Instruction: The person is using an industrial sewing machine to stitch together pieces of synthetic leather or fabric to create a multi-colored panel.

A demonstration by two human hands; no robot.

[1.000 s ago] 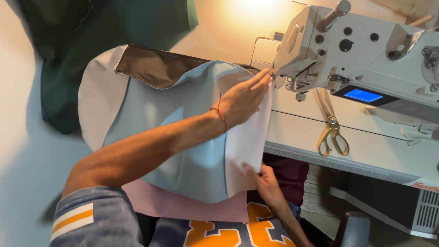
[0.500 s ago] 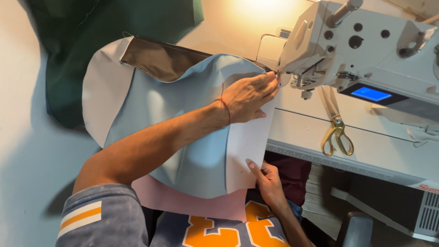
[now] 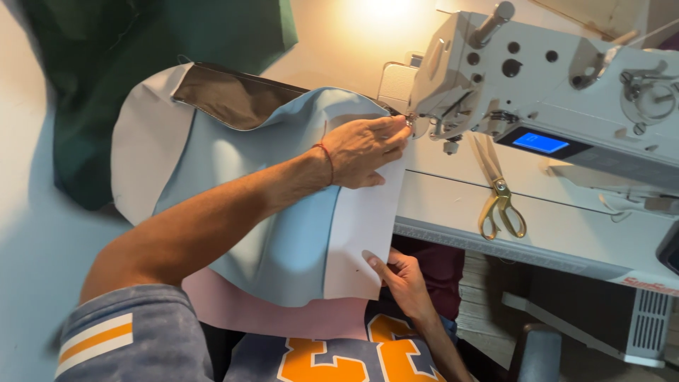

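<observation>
**Operator:** On the table's near edge, beside the sewing machine (image 3: 552, 85), where does the work piece lie?

**Inspector:** The light blue fabric (image 3: 283, 205) lies flat on the table (image 3: 453, 212), and its near part hangs over the near edge toward the person's lap. A white backing (image 3: 364, 233) shows along its right side. Its far right corner sits at the needle area of the machine.

**Operator:** State of the hands?

**Inspector:** The left hand (image 3: 364, 152) rests palm down on the fabric, fingers stretched and pressed flat, fingertips just beside the needle area. It grips nothing. The right hand (image 3: 399, 272) is below the table's near edge and pinches the lower edge of the white backing between thumb and fingers.

**Operator:** Adjacent items?

**Inspector:** A pink layer (image 3: 262, 311) shows under the blue fabric at the near edge. A brown piece (image 3: 230, 95) lies at the fabric's far side, with a white panel (image 3: 145, 155) to its left. A dark green cloth (image 3: 148, 64) covers the table's far left corner. Gold-handled scissors (image 3: 498, 198) lie on the table to the right of the fabric, under the machine arm, apart from both hands. A blue screen (image 3: 541, 143) is lit on the machine's front.
</observation>
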